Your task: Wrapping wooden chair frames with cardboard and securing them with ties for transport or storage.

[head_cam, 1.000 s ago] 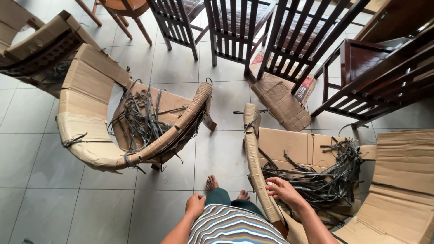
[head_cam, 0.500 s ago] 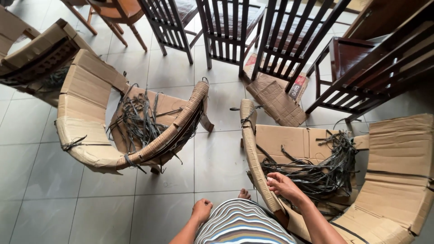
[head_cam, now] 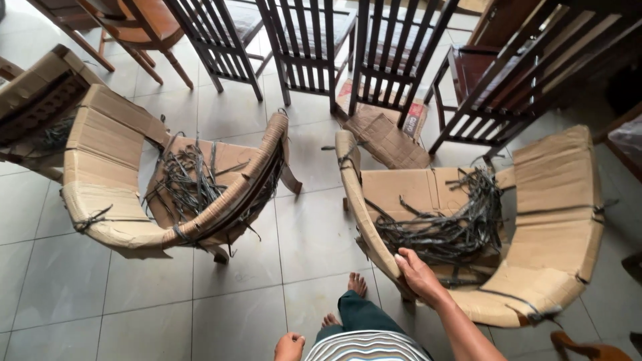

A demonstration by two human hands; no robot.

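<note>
Gripping the near arm of the cardboard-wrapped chair (head_cam: 535, 227), our right hand (head_cam: 416, 273) has its fingers curled and pressed over the padded edge, just beside the heap of dark straps (head_cam: 445, 224) lying on the seat. Our left hand (head_cam: 289, 347) hangs low by our waist, loosely curled on nothing that we can see. This chair stands on the tiled floor (head_cam: 314, 234) at our right, with a second wrapped chair (head_cam: 134, 194) well apart on our left and dark slatted chairs (head_cam: 307, 47) behind both. We judge the cardboard could slip or tear under a one-handed pull, since only thin ties hold it. Loose straps could also slide off and tangle near our bare feet (head_cam: 354, 287).
</note>
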